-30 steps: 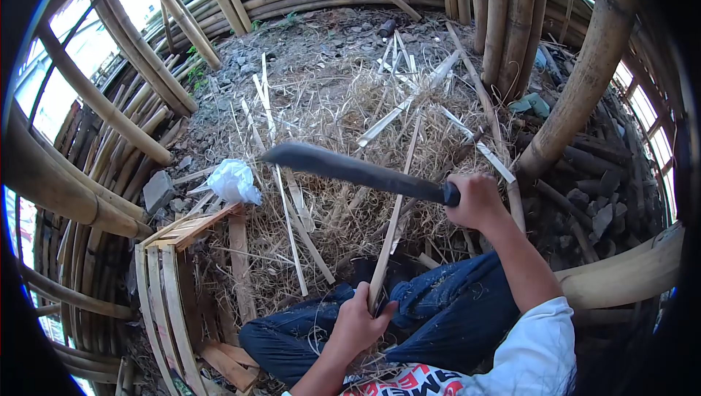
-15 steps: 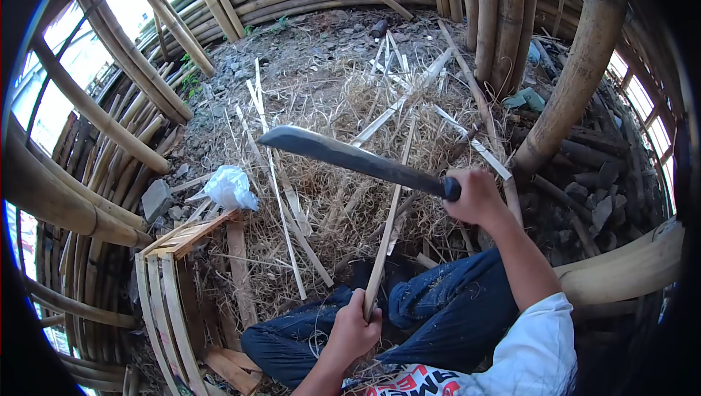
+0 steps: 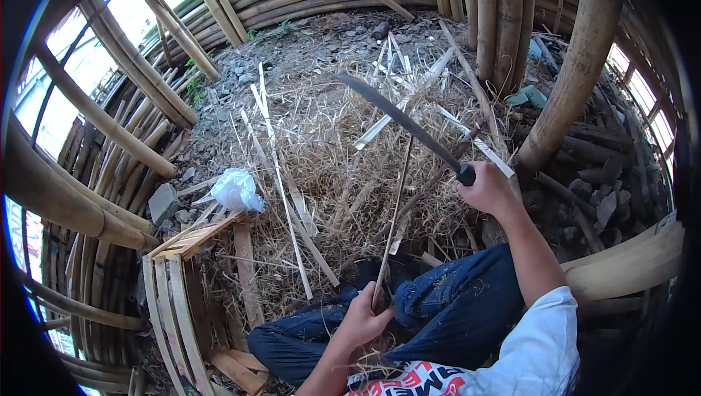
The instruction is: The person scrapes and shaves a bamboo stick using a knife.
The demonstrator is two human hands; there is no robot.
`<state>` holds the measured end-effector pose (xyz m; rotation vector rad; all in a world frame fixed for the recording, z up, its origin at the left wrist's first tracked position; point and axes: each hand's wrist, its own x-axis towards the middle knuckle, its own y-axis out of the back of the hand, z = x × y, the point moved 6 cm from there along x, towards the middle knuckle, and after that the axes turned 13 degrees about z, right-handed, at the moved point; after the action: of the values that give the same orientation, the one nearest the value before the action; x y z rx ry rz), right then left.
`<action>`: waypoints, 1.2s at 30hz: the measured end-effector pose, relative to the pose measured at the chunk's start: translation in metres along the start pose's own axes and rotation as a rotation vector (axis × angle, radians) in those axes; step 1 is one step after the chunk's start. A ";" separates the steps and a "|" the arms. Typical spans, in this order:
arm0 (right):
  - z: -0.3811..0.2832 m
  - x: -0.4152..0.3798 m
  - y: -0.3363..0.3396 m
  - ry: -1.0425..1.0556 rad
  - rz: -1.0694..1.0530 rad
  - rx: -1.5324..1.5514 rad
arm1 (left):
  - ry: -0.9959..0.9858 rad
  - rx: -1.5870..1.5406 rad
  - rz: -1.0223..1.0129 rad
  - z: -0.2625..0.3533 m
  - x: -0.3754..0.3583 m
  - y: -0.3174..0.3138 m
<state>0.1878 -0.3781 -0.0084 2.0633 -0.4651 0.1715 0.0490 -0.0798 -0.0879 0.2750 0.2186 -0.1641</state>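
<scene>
My right hand (image 3: 488, 188) grips the dark handle of a long machete (image 3: 400, 121); its blade points up and to the left, away from me. My left hand (image 3: 363, 318) holds the near end of a thin bamboo strip (image 3: 394, 218) above my knees. The strip runs upward from that hand and passes under the blade about halfway along. I sit in blue jeans (image 3: 431, 315) and a white shirt.
Straw shavings and loose bamboo slats (image 3: 281, 184) cover the ground ahead. A white plastic bag (image 3: 235, 190) lies at the left, next to a slatted bamboo frame (image 3: 175, 286). Thick bamboo poles (image 3: 577, 67) ring the spot, and stones lie at the right.
The machete has swung from lying nearly level, pointing left, to pointing up and away. My right hand moved slightly right. The strip now looks thinner, held more edge-on.
</scene>
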 end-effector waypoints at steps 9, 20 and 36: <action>-0.063 -0.038 -0.026 0.515 -0.329 -0.093 | 0.130 -0.173 -0.079 -0.012 0.004 -0.005; -0.035 -0.019 -0.013 0.490 -0.126 -0.080 | 0.246 -0.557 -0.313 0.008 -0.011 -0.004; -0.079 -0.053 -0.025 0.778 -0.338 -0.009 | 0.371 -0.922 -0.547 -0.002 -0.022 -0.001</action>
<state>0.1548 -0.2859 -0.0042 1.8511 0.3545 0.7251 0.0271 -0.0771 -0.0852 -0.6892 0.7066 -0.5303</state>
